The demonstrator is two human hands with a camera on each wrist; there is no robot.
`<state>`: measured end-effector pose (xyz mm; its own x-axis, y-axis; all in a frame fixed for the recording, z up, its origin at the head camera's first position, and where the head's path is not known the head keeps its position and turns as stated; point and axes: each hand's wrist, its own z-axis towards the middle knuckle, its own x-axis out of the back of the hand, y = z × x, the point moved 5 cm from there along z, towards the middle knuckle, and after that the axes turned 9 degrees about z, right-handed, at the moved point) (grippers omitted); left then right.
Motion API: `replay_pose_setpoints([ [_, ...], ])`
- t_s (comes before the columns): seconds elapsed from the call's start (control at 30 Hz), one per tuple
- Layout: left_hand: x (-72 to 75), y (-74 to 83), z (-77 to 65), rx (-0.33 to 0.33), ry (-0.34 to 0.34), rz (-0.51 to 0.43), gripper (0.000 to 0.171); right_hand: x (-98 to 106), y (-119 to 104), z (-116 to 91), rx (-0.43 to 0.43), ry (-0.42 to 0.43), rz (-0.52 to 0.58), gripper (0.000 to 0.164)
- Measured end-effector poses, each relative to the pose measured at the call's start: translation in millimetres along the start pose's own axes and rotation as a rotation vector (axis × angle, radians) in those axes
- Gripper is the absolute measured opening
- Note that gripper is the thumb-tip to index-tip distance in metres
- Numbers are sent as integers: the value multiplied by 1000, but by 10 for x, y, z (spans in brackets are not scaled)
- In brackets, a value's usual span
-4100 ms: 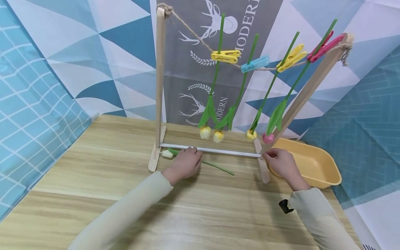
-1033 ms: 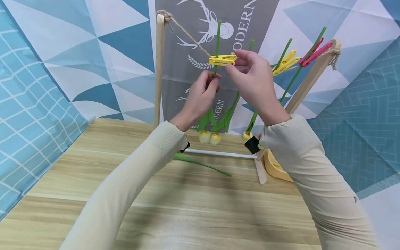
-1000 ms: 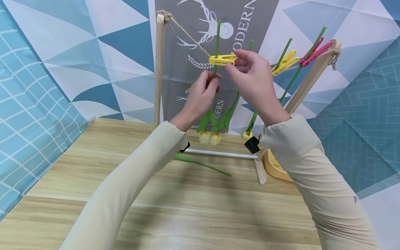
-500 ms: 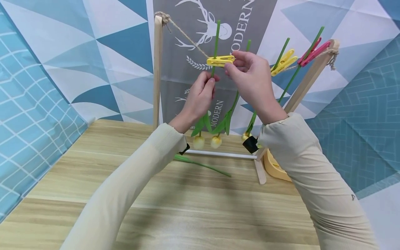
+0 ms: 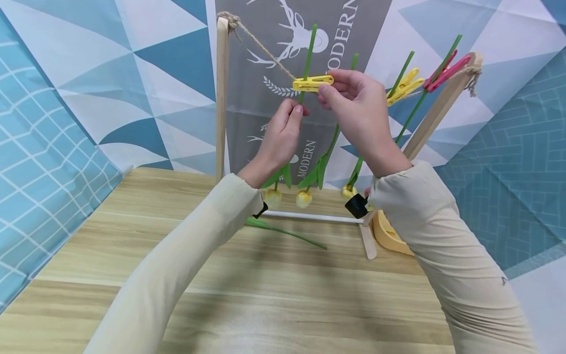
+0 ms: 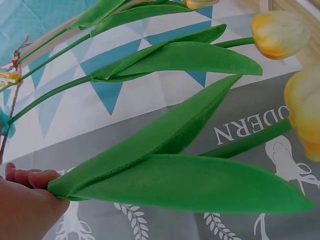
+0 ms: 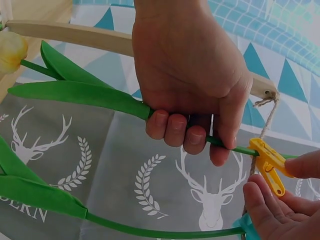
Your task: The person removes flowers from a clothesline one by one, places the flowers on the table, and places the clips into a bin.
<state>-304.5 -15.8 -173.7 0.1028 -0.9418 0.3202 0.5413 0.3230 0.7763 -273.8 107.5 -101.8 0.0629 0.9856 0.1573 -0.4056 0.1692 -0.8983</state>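
Note:
In the head view my left hand (image 5: 283,132) grips the green stem of a pale yellow tulip (image 5: 272,198), just below a yellow clothespin (image 5: 313,83). The thumb and fingers of my right hand (image 5: 360,108) pinch that clothespin's handle ends. In the right wrist view the clothespin (image 7: 270,165) sits on the twine with the stem passing through its jaws. Curled fingers of the left hand (image 7: 192,70) wrap the stem there. The tulip hangs blossom down, its leaves (image 6: 165,165) large in the left wrist view. A blue clothespin (image 7: 246,227) is partly hidden behind my right hand.
The twine (image 5: 265,46) runs between two wooden posts (image 5: 222,98). More tulips hang from it by a yellow clothespin (image 5: 404,86) and a red clothespin (image 5: 446,73). Another tulip (image 5: 287,232) lies on the table before a white rod (image 5: 314,216). A yellow basin (image 5: 389,236) stands right.
Both hands have risen from the table and the rod to the left yellow clothespin and its tulip stem. Over the last second the held tulip's blossom has swung left, away from its neighbour.

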Motion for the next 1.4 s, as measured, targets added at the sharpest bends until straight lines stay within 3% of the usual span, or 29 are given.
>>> replay_pose_setpoints([
  [0.4,18,12,-15,17,-22,61,24,1,-17,-15,124,46,-17,27],
  [0.8,46,-56,-127,35,-70,108,24,145,-145,-45,295,175,110,22],
  [1.07,71,-127,-220,31,-118,197,26,363,-186,-132,318,248,312,19],
  [1.17,63,-138,-249,11,-135,209,25,452,-178,-201,333,272,332,20],
  [1.4,10,-186,-309,-23,-174,275,23,619,-12,-317,263,266,373,21],
])
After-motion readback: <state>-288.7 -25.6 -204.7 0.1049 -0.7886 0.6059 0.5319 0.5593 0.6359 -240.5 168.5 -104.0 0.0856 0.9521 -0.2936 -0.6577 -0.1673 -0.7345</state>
